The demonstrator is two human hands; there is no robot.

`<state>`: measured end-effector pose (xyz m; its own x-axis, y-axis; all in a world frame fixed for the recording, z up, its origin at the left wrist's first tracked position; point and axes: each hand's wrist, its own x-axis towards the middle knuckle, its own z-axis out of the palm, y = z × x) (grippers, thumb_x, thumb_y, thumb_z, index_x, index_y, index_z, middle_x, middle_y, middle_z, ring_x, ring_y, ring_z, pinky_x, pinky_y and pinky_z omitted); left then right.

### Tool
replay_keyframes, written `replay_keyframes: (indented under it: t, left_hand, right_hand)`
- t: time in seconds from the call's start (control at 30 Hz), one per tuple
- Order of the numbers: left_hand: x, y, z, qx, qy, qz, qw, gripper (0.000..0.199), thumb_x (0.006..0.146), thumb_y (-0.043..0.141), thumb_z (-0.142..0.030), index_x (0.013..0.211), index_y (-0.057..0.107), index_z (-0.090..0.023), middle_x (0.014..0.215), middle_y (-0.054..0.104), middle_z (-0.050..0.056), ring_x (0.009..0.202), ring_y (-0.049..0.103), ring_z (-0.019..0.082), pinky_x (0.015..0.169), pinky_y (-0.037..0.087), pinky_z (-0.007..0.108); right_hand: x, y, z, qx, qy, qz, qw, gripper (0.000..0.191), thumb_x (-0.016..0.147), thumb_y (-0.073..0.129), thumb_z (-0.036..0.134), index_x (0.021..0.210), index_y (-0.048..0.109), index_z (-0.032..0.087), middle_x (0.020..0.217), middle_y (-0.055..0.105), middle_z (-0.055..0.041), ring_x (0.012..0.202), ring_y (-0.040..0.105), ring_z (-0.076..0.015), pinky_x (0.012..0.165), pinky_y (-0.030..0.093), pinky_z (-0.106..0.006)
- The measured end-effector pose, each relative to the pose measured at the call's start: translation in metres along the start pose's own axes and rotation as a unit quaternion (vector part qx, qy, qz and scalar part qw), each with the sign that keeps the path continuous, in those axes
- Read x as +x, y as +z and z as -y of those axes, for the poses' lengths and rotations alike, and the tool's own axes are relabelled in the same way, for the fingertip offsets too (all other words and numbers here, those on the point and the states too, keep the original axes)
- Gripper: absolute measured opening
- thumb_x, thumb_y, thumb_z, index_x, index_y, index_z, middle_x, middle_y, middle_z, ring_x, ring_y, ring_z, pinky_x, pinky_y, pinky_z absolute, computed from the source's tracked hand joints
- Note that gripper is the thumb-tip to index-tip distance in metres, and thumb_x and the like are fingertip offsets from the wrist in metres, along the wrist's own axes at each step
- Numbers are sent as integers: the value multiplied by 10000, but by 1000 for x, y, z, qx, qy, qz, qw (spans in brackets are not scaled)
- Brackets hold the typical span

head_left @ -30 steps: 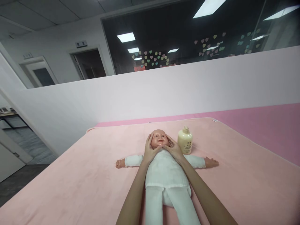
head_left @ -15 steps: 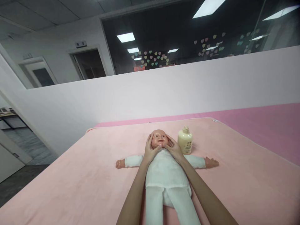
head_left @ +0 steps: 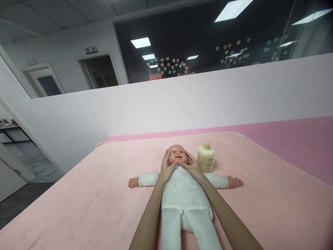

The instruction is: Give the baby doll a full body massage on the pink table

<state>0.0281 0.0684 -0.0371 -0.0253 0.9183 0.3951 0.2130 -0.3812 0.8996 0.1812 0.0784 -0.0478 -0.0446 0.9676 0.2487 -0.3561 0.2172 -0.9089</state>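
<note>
A baby doll [head_left: 186, 192] in white cloth lies on its back, its arms spread out to both sides. My left hand [head_left: 166, 170] cups the doll's head from the left, fingers along the cheek and thumb by the chin. From the right, my right hand [head_left: 193, 167] cups the other cheek, and its thumb also rests at the chin. The two thumb tips lie close together under the mouth. Just right of my right hand, a pale yellow pump bottle [head_left: 205, 158] stands upright behind the doll's arm.
A pink blanket [head_left: 104, 201] lies under the doll and bottle. Behind it runs a brighter pink surface [head_left: 293, 146] against a low white wall [head_left: 208, 100]. Dark glass with heart stickers rises above the wall. Grey floor [head_left: 44, 170] shows at the left.
My right thumb has slid slightly inward along the doll's chin, towards the left thumb. Both hands otherwise stay around the head, and the view has tilted very slightly.
</note>
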Motion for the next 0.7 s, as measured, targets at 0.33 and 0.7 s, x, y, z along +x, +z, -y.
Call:
replay_keyframes:
  t: [0.33, 0.7]
  left_hand:
    - [0, -2, 3, 46, 19, 5, 999, 611, 833, 491, -497, 1379, 345, -266, 1494, 248, 36, 1376, 204, 208, 1145, 153, 388]
    - [0, -2, 2, 32, 17, 10, 999, 574, 851, 457, -485, 1375, 347, -277, 1495, 245, 22, 1382, 186, 197, 1147, 148, 379]
  right_hand:
    - [4, -5, -6, -1, 15, -6, 1000, 648, 726, 617, 531, 1293, 478, 249, 1393, 403, -27, 1291, 368, -225, 1071, 323, -402]
    - [4, -6, -6, -20, 8, 1, 1000, 642, 740, 592, 541, 1302, 460, 260, 1385, 411, -11, 1296, 362, -212, 1060, 333, -406]
